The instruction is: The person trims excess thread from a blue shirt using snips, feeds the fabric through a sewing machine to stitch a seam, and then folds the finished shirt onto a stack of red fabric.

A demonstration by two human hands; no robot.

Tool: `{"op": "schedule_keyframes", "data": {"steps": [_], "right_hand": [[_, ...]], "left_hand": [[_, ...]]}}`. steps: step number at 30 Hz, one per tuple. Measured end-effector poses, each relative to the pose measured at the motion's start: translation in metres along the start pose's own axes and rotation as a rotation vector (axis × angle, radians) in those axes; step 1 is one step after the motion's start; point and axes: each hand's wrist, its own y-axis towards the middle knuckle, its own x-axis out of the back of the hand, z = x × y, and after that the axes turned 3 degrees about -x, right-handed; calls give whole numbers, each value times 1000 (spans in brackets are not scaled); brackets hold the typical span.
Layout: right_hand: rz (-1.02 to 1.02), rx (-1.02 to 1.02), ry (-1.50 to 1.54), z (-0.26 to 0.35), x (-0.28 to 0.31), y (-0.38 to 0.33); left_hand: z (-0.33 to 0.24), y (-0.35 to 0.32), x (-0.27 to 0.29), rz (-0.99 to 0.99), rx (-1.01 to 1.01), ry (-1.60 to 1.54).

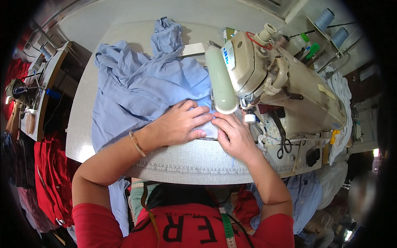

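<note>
Where the beige sewing machine [297, 101] stands on the table [82, 120], we take it as our landmark and record light blue cloth [144, 87] to its left, bunched in loose folds, with its right-hand part reaching to the machine's needle end.

We find the left hand [186, 123] just left of the needle end, laid over the near part of the cloth. Its fingers are bent and held close together, with the thumb spread away from them; whether any cloth is pinched, we cannot tell.

We find the right hand [234, 134] just on the near side of the needle end. Its fingers are bent and its thumb stands slightly apart; the index fingertip meets or nearly meets those of the left hand at the cloth. Here too we cannot confirm a grip.

We further note a rounded, pale green fitting [222, 80] at the machine's left end, black scissors [282, 134] at its near side, and a ruler scale [186, 169] along the table edge in front of it. Beyond the machine we see two blue thread cones [324, 19]. Well to its left, we list a stack of red garments [53, 182].
</note>
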Motion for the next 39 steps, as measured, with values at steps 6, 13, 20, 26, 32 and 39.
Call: {"op": "schedule_keyframes", "data": {"steps": [6, 13, 20, 26, 32, 39], "right_hand": [[12, -44, 77, -4, 3, 1], [18, -117, 223, -9, 1, 2], [8, -88, 83, -4, 1, -1], [-33, 26, -69, -1, -2, -1], [-41, 37, -68, -1, -3, -1], [-57, 96, -112, 1, 0, 1]], "left_hand": [[-5, -2, 6, 41, 18, -64], [-3, -2, 3, 19, 23, -117], [-5, -1, 3, 19, 37, -100], [-4, -1, 1, -11, 21, -80], [-3, -1, -2, -42, -9, -46], [0, 1, -3, -35, -26, -74]]}}
